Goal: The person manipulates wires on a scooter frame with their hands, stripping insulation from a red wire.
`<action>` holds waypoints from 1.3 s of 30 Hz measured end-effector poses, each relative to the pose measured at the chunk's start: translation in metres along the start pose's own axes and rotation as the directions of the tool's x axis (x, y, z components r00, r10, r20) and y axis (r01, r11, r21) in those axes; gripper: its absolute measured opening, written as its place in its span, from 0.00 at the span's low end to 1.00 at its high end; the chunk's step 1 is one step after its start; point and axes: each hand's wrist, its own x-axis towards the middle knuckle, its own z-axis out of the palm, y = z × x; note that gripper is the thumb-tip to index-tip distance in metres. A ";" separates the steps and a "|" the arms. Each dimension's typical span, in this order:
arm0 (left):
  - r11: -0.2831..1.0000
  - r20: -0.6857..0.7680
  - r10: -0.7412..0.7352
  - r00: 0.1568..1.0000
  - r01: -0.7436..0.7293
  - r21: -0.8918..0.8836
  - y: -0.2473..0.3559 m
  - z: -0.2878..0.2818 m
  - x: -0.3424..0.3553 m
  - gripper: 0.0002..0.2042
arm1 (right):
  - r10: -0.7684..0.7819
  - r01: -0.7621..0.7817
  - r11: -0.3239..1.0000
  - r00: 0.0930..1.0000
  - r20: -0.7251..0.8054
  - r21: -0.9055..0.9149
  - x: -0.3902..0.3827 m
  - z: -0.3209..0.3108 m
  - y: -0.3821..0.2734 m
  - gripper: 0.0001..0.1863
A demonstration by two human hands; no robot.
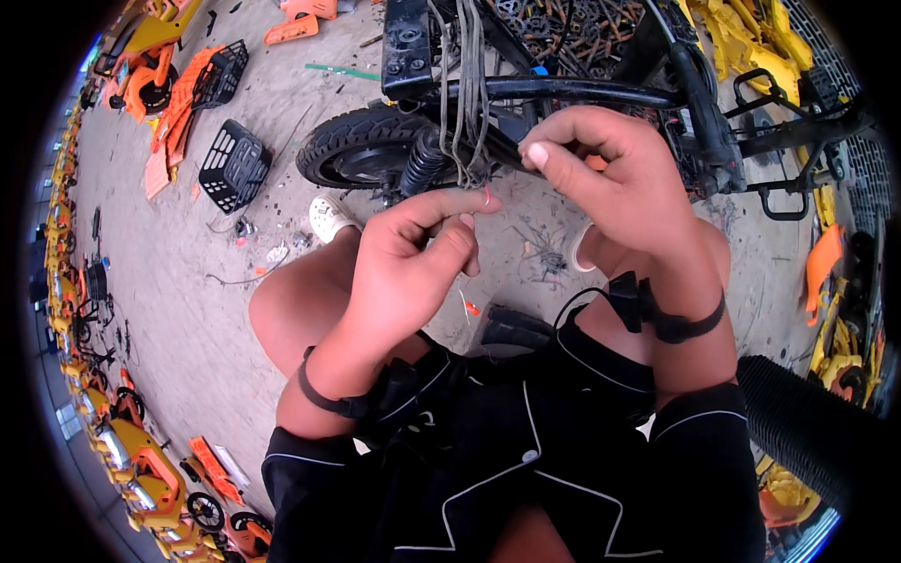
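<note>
My left hand (404, 267) is closed in front of a black bike frame (563, 89), its index finger pointing right and the thumb bent against the curled fingers. A thin pink-red band or thread (487, 196) shows near that fingertip. Higher and to the right, my right hand (610, 174) pinches thumb and index finger together beside the frame's tube; anything between them is too small to make out. A bundle of grey cables (460, 84) hangs down the frame just beyond my left fingertips. Behind it are a coil spring (424, 161) and a black-tyred wheel (352, 145).
Black plastic baskets (235, 167) and orange panels (178, 117) lie on the concrete floor at the left. Metal sprockets and rods (582, 38) are heaped behind the frame. Yellow body parts (751, 47) crowd the right. A black ribbed tube (798, 422) is beside my right arm.
</note>
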 end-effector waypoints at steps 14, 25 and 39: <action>0.978 0.058 0.075 0.996 -0.062 -0.198 -0.008 -0.004 0.010 0.13 | 0.054 -0.026 0.994 0.966 0.255 -0.110 0.002 0.000 0.010 0.12; 0.950 0.196 0.045 0.980 0.019 -0.312 -0.009 -0.014 0.013 0.14 | -0.108 0.114 0.993 0.969 0.222 -0.015 0.011 0.010 0.018 0.08; 0.993 0.199 -0.006 0.980 0.029 -0.114 -0.007 -0.013 0.015 0.12 | -0.220 0.219 0.871 0.974 0.050 -0.440 0.004 0.004 -0.002 0.02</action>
